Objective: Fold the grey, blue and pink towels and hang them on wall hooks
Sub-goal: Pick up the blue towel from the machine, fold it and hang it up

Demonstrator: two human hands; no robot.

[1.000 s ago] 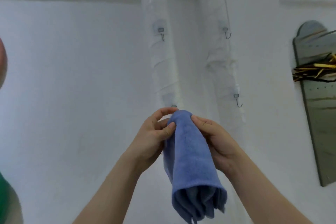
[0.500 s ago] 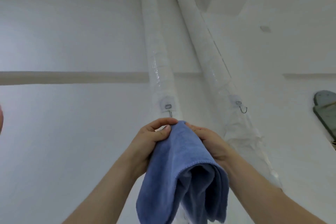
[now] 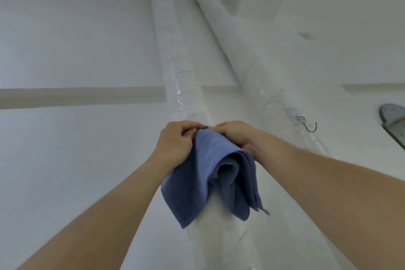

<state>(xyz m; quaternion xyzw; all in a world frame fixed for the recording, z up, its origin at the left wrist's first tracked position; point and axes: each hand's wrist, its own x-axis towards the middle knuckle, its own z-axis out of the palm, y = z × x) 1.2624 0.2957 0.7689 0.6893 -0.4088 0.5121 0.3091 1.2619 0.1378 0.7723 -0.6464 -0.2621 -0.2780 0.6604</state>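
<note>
Cloth of this kind was judged soft, limp and light. The blue towel (image 3: 210, 173) was folded into several layers and hung slack below both hands, its loose corners drooping beneath the wrists. It was pinched at its top fold: the left hand (image 3: 175, 144) was curled round the bunched edge on one side, and the right hand (image 3: 236, 136) gripped it on the other, knuckles nearly touching. A hold at that gathered top was judged best, since the layers could slide apart if taken lower. Slipping, not breakage, was thought the only risk. Whether a hook was caught behind the fingers could not be told.

Directly behind the hands a white wrapped pipe (image 3: 175, 72) was seen rising. A second pipe (image 3: 236, 50) ran to the right of the right hand, with a bare metal hook (image 3: 309, 126) fixed on it. A pale wall (image 3: 65, 160) was spread to the left of the left hand.
</note>
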